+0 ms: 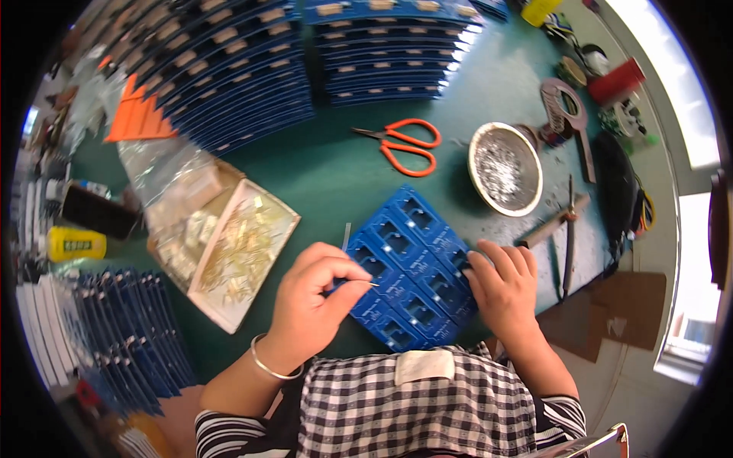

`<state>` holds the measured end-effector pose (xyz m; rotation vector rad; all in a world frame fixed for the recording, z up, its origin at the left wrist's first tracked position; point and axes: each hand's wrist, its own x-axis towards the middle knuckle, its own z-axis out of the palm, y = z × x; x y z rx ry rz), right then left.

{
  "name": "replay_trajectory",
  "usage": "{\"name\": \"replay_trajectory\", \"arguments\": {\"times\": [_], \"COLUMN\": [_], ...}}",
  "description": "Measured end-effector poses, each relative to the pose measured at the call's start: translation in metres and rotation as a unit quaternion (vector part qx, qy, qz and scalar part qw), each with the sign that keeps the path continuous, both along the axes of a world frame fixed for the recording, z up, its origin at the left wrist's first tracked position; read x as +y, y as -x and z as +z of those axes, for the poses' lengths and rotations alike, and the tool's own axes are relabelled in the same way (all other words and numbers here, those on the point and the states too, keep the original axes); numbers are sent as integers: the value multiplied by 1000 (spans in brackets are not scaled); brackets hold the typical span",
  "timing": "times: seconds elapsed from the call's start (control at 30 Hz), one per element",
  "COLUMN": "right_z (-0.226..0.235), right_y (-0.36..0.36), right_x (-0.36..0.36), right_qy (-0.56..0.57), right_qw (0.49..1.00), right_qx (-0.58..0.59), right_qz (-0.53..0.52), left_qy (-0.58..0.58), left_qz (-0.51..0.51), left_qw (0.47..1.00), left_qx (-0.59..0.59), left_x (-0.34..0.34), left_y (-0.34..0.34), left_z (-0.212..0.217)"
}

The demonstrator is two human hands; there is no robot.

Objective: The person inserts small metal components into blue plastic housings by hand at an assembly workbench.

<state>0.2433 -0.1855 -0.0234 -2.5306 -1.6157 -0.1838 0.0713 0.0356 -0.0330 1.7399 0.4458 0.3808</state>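
Note:
A blue circuit board panel (416, 267) with several dark square cut-outs lies at a slant on the green table in front of me. Over its left side, my left hand (314, 299) pinches a thin metal pin (374, 285) between thumb and forefinger. My right hand (502, 288) holds the panel's right edge, its fingers bent over the board. Left of the panel, a shallow tray (287, 233) contains many thin gold-coloured pins (243, 248). Scissors with orange handles (411, 146) lie beyond the panel.
A bowl of shiny metal bits (500, 169) stands at the right, near pliers (569, 237) and a tape roll (563, 103). Tall stacks of blue boards (393, 61) fill the back. More boards (134, 328) and a yellow bottle (76, 244) stand at the left.

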Motion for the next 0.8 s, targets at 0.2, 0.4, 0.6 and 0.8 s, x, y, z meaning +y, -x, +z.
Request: {"name": "replay_trajectory", "arguments": {"times": [0.2, 0.4, 0.6, 0.8], "right_z": [18, 17, 13, 20], "right_y": [9, 29, 31, 15], "right_x": [25, 71, 81, 87], "right_qy": [-109, -256, -227, -169], "right_qw": [986, 895, 891, 857], "right_qx": [100, 244, 291, 362], "right_qz": [74, 271, 263, 327], "left_qy": [146, 341, 333, 284], "left_qz": [-25, -92, -85, -117], "left_qw": [989, 935, 938, 951], "left_qx": [-27, -12, -44, -31], "left_x": [-5, -17, -21, -15], "left_y": [4, 7, 15, 23], "left_z": [-5, 0, -4, -13]}}
